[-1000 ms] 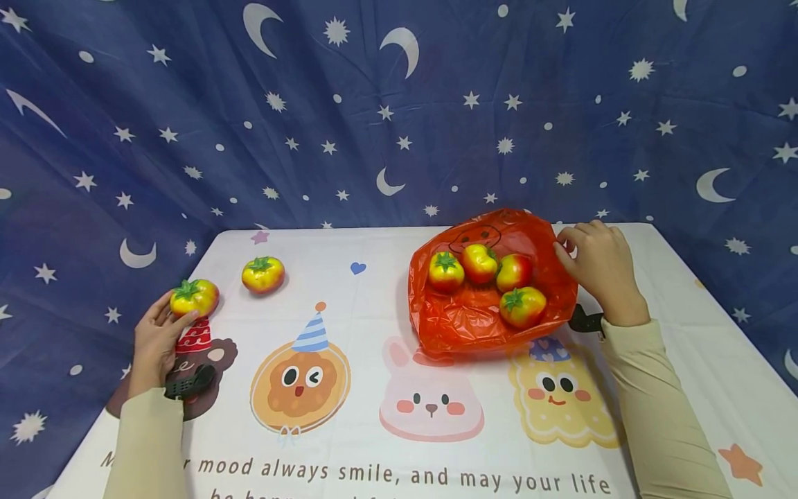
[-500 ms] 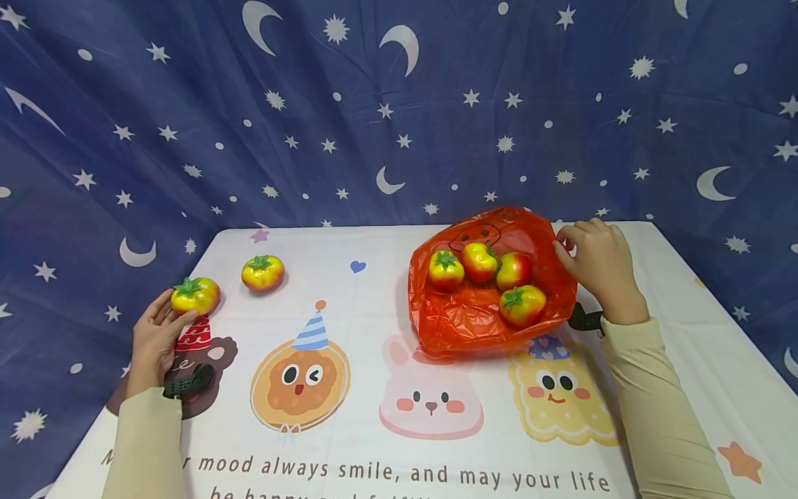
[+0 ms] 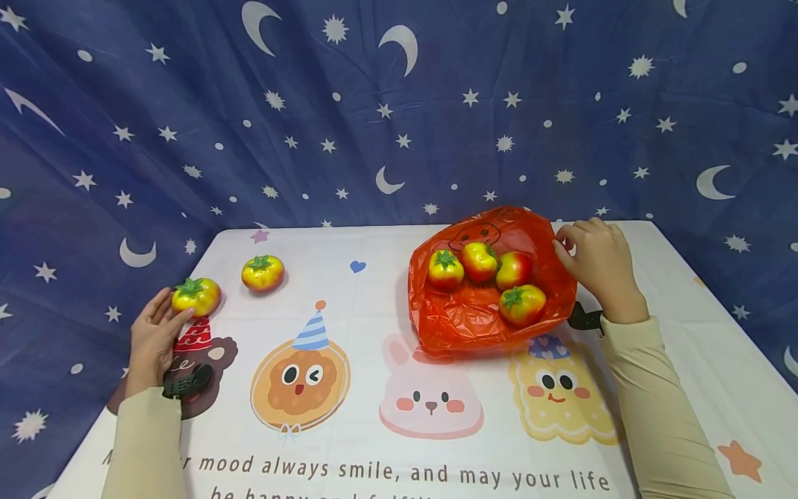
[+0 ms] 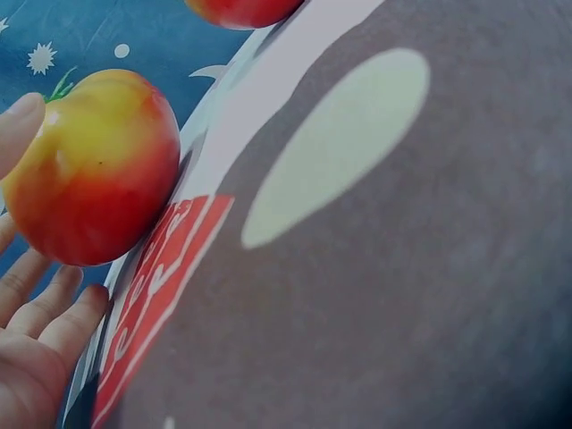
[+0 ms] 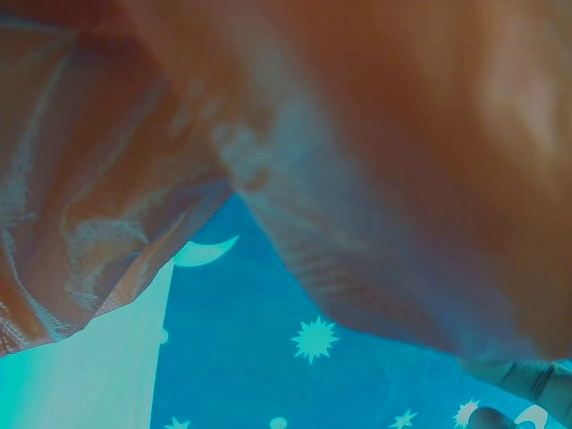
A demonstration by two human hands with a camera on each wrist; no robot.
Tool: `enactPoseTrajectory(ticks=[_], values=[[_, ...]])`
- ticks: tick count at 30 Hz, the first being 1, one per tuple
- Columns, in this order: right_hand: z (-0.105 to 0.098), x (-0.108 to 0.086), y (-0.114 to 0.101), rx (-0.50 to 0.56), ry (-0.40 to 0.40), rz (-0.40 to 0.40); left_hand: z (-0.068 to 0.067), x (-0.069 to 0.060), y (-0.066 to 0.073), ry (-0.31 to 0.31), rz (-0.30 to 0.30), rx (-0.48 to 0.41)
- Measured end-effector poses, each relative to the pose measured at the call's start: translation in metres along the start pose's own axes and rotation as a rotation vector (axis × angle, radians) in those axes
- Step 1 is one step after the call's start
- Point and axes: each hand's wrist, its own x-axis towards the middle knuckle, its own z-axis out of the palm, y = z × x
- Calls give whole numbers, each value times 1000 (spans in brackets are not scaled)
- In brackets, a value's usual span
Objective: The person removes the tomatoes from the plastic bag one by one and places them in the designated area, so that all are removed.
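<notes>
In the head view my left hand (image 3: 154, 337) is at a red-and-yellow tomato (image 3: 197, 297) with green leaves on top, at the table's left. Its fingers lie loosely extended beside the fruit, and in the left wrist view the thumb overlaps the tomato (image 4: 98, 170) while some fingers stand apart from it. Whether a fingertip touches is hard to tell. My right hand (image 3: 600, 267) pinches the right edge of a red plastic bag (image 3: 464, 326) that lies spread wide. Several similar tomatoes (image 3: 522, 305) rest in the bag. The right wrist view is mostly filled by the bag (image 5: 429, 179).
Another tomato (image 3: 263, 274) sits just right of and behind the one by my left hand. A white tablecloth (image 3: 349, 464) with printed cartoon faces and lettering covers the table. A dark blue curtain (image 3: 299, 173) with stars and moons hangs behind.
My left hand has drawn very slightly left, and the tomato beside it sits a touch further right. The right hand and the bag hold nearly the same place.
</notes>
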Motion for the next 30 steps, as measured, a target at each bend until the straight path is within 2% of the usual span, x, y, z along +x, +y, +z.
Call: enactPoseTrajectory(ticks=[15, 21, 25, 30], values=[[1, 1, 1, -9, -8, 8, -1, 0, 6, 29, 55, -9], [1, 1, 1, -14, -9, 9, 2, -1, 14, 78, 93, -3], [1, 1, 1, -15, -13, 10, 5, -3, 22, 113, 122, -64], [0, 1, 0, -13, -12, 8, 8, -7, 28, 111, 199, -206]])
